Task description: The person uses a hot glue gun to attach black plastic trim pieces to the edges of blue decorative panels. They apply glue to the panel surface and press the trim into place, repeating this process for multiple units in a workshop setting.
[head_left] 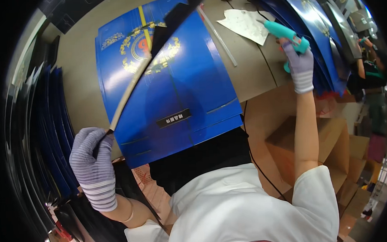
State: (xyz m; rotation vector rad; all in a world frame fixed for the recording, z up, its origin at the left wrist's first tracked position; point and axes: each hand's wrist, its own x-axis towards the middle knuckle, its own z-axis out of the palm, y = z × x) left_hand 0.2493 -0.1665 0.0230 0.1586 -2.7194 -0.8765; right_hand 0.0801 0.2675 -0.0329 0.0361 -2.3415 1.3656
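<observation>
My left hand [92, 161], in a grey-striped knit glove, is closed on the near end of a long strip [130, 91], tan on one side and black on the other. From there the strip runs up and right across a flat blue printed cardboard piece [200, 84] with a gold emblem and a small black label. A yellow band lies along the cardboard's far part. Over at the right, my gloved right hand [301, 66] grips a teal glue gun [284, 32], its nozzle pointing left over a torn white sheet [244, 26].
A clear glue stick [219, 37] lies on the grey-brown table [253, 72]. Blue cardboard pieces are stacked at the left [53, 126] and far right [300, 15]. Below right stand open cardboard boxes [313, 138], with a black cable [261, 170] hanging beside them. Another person [373, 68] works at the right edge.
</observation>
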